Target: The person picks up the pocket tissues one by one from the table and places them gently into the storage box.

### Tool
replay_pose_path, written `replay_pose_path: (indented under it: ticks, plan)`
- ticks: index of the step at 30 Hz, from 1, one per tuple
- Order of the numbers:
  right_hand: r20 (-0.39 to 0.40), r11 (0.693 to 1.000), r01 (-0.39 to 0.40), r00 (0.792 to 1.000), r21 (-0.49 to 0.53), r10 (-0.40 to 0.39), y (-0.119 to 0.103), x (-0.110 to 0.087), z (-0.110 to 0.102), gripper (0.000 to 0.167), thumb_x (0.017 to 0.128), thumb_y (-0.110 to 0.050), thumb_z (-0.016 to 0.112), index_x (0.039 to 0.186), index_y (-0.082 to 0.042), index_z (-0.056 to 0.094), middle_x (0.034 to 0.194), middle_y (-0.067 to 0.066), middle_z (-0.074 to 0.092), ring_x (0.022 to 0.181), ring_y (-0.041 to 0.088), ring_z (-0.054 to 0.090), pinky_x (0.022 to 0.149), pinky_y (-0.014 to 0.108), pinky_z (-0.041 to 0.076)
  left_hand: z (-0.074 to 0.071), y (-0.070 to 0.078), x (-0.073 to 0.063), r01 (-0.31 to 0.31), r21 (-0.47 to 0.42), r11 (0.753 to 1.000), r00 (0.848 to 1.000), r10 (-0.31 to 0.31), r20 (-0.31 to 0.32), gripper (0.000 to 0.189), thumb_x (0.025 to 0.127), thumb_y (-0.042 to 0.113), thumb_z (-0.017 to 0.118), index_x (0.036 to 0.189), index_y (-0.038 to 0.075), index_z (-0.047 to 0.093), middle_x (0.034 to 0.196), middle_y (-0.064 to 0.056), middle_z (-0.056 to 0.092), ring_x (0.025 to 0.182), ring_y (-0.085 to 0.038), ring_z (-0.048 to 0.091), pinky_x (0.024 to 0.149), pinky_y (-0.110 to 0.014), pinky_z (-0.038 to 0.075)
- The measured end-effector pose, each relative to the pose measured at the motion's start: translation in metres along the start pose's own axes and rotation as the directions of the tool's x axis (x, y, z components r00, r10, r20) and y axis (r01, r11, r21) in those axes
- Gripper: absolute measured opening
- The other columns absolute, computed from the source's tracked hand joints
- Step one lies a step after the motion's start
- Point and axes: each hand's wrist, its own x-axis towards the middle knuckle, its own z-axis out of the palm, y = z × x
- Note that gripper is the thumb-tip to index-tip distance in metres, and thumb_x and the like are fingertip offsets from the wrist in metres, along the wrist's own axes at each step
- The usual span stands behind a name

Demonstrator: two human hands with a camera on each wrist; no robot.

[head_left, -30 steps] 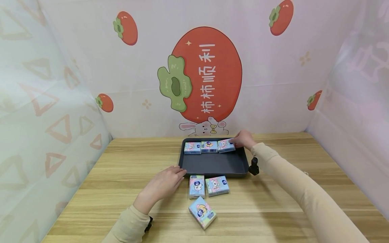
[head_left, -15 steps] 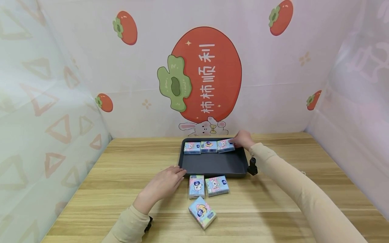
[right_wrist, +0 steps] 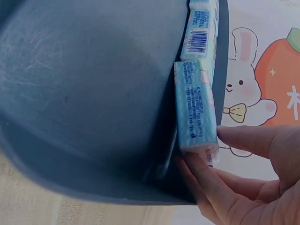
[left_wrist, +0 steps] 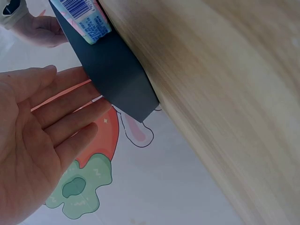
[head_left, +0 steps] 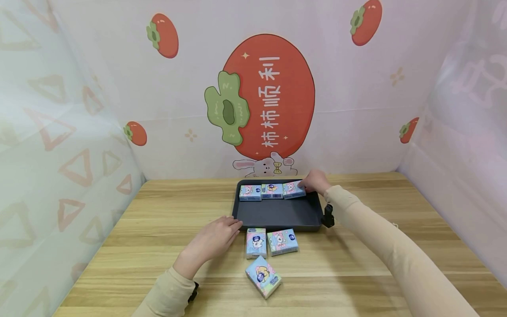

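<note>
My right hand [head_left: 316, 181] pinches the end of a tissue pack [head_left: 294, 189] in the back right corner of a dark grey tray [head_left: 279, 214]. In the right wrist view, the thumb lies at one side of that pack [right_wrist: 196, 110] and the fingers are under its end. Two more packs, a left one [head_left: 250, 193] and a middle one [head_left: 272, 190], line the tray's back wall; the held pack sits slightly askew beside them. My left hand [head_left: 214, 238] has its fingers extended, the tips touching the tray's front left corner, as the left wrist view also shows.
Three tissue packs lie on the wooden table [head_left: 170, 220] in front of the tray: one upright-facing pack [head_left: 256, 243], one beside it [head_left: 283, 242] and a slanted one [head_left: 263, 277] nearer me. A printed cloth wall [head_left: 190, 97] stands close behind the tray.
</note>
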Motion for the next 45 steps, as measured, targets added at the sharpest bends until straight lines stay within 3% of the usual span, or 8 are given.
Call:
replay_pose_path:
  ticks: [9,22,29,45]
  plan:
    - [0.016,1.000,-0.026,1.000,-0.009,0.026,-0.0034,0.0016,-0.0001,0.035,0.086,-0.016,0.069,0.107,0.011,0.063,0.094,0.018,0.067,0.082,0.026,0.069,0.081,0.033,0.059,0.0005,-0.0001,0.0004,-0.006,0.003,1.000,1.000,0.006,-0.002,0.029,0.095,0.019,0.056,0.118,0.004,0.066,0.116,-0.011,0.067,0.110,-0.026,0.062,0.100,-0.041,0.049]
    - [-0.006,0.999,-0.013,1.000,-0.044,0.013,-0.0073,-0.0039,-0.0001,0.034,0.084,-0.015,0.071,0.105,0.010,0.063,0.084,0.013,0.062,0.070,0.020,0.058,0.076,0.034,0.057,-0.0003,0.0004,0.0000,0.007,0.001,1.000,1.000,-0.007,0.012,0.029,0.096,0.019,0.055,0.119,0.005,0.066,0.117,-0.011,0.066,0.112,-0.025,0.061,0.101,-0.041,0.049]
    - [-0.021,0.998,-0.019,1.000,-0.066,0.017,-0.0077,-0.0039,0.0007,0.034,0.083,-0.015,0.072,0.104,0.010,0.063,0.082,0.012,0.061,0.069,0.019,0.058,0.069,0.029,0.056,-0.0012,0.0007,-0.0002,0.007,0.006,1.000,1.000,-0.007,0.011,0.030,0.096,0.020,0.054,0.119,0.005,0.066,0.117,-0.011,0.066,0.112,-0.025,0.061,0.100,-0.040,0.049]
    - [0.000,0.996,-0.011,1.000,-0.089,0.012,-0.0053,-0.0050,0.0005,0.029,0.084,-0.015,0.071,0.099,0.008,0.067,0.080,0.014,0.066,0.073,0.024,0.064,0.071,0.031,0.057,-0.0015,0.0007,0.0003,-0.006,0.006,1.000,1.000,0.006,-0.003,0.029,0.096,0.020,0.054,0.118,0.004,0.066,0.116,-0.011,0.067,0.110,-0.025,0.062,0.101,-0.040,0.049]
